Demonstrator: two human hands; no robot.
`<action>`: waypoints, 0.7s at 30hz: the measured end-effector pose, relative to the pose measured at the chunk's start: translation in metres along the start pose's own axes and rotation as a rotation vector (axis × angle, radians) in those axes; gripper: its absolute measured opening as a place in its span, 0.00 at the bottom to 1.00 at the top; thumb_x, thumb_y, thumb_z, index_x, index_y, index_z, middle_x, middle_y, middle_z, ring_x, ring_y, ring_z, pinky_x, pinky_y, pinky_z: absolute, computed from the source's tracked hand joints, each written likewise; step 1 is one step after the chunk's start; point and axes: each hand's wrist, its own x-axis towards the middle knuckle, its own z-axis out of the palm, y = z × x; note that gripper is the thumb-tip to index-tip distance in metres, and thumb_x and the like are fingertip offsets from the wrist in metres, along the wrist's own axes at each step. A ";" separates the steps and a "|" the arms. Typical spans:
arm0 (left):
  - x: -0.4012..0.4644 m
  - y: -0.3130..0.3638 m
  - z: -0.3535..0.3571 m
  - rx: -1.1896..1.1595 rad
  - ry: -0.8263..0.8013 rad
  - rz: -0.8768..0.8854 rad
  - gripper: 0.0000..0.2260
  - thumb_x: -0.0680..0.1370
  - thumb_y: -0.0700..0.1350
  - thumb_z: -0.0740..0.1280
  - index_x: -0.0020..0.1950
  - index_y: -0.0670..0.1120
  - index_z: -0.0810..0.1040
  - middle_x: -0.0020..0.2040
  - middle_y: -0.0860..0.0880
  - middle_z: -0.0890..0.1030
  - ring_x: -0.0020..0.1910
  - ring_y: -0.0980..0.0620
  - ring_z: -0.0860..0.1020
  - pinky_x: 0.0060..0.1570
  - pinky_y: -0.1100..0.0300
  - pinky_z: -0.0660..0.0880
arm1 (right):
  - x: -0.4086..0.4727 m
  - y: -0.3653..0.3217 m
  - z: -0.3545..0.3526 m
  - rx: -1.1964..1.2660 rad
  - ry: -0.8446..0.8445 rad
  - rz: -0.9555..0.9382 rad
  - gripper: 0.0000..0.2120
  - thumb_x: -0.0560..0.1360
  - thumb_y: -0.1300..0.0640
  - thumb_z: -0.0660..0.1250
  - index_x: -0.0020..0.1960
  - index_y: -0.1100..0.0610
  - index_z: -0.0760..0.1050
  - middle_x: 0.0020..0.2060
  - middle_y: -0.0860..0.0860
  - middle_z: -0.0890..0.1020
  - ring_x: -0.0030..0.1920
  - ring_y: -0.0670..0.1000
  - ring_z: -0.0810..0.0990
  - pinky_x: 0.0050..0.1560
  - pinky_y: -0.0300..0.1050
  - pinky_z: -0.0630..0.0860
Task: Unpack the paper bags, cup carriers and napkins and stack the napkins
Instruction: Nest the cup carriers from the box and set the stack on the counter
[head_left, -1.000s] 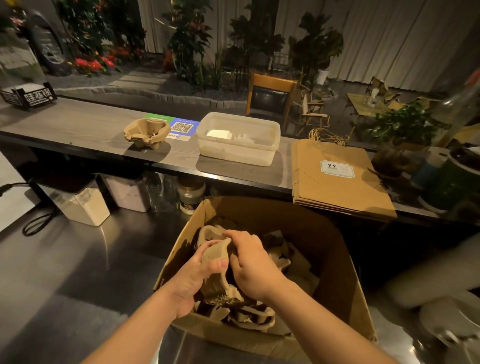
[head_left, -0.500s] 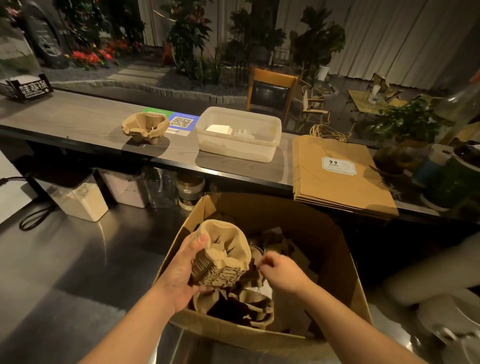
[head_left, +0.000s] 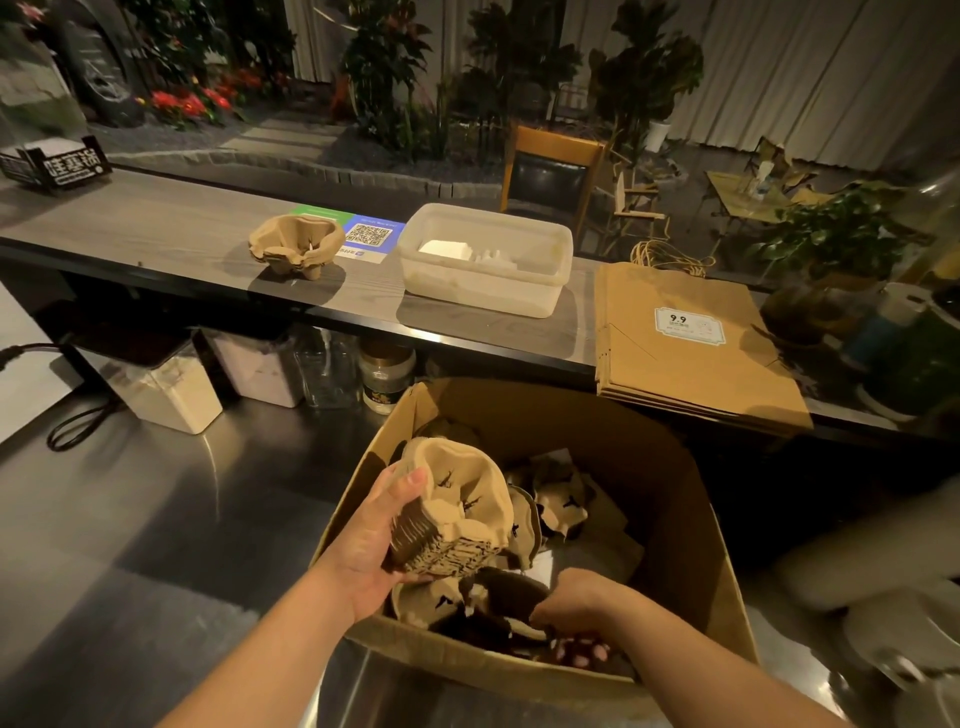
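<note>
An open cardboard box (head_left: 696, 530) stands on the steel worktop and holds several loose pulp cup carriers (head_left: 561, 504). My left hand (head_left: 374, 540) grips a nested stack of cup carriers (head_left: 457, 514) just above the box's left side. My right hand (head_left: 576, 618) reaches down into the box's near corner, its fingers curled round a dark carrier piece (head_left: 498, 603). On the raised counter lie another stack of cup carriers (head_left: 296, 247), a translucent tub (head_left: 488, 291) with white napkins (head_left: 447, 248) inside, and a flat pile of brown paper bags (head_left: 685, 343).
Storage containers (head_left: 166, 389) and jars (head_left: 387, 374) sit under the counter ledge at the left. A QR sign (head_left: 371, 236) lies beside the counter carriers. Potted plants (head_left: 831, 244) and cups crowd the counter's right end. A black cable (head_left: 78, 421) trails at the left.
My left hand lifted the stack of carriers out of the box. My right hand let go of it and dropped lower into the box's near corner.
</note>
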 end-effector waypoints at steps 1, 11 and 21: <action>0.000 0.000 0.000 0.002 0.002 0.000 0.53 0.50 0.71 0.82 0.72 0.57 0.74 0.63 0.45 0.84 0.64 0.38 0.80 0.52 0.41 0.82 | -0.001 0.000 -0.001 0.022 -0.020 0.017 0.13 0.80 0.53 0.67 0.58 0.61 0.75 0.41 0.53 0.83 0.31 0.46 0.80 0.30 0.37 0.74; 0.000 0.001 0.000 0.006 0.005 0.010 0.51 0.51 0.70 0.82 0.72 0.57 0.74 0.64 0.44 0.83 0.65 0.36 0.80 0.56 0.36 0.80 | -0.008 0.008 -0.007 0.260 0.067 -0.065 0.04 0.82 0.60 0.60 0.57 0.56 0.70 0.52 0.58 0.80 0.38 0.50 0.82 0.35 0.41 0.81; -0.003 0.003 0.004 -0.025 0.013 0.030 0.53 0.46 0.70 0.83 0.69 0.57 0.76 0.61 0.45 0.85 0.63 0.37 0.80 0.49 0.41 0.82 | -0.019 0.024 -0.018 0.612 0.251 -0.290 0.20 0.83 0.53 0.59 0.74 0.55 0.66 0.52 0.56 0.82 0.48 0.52 0.81 0.42 0.45 0.77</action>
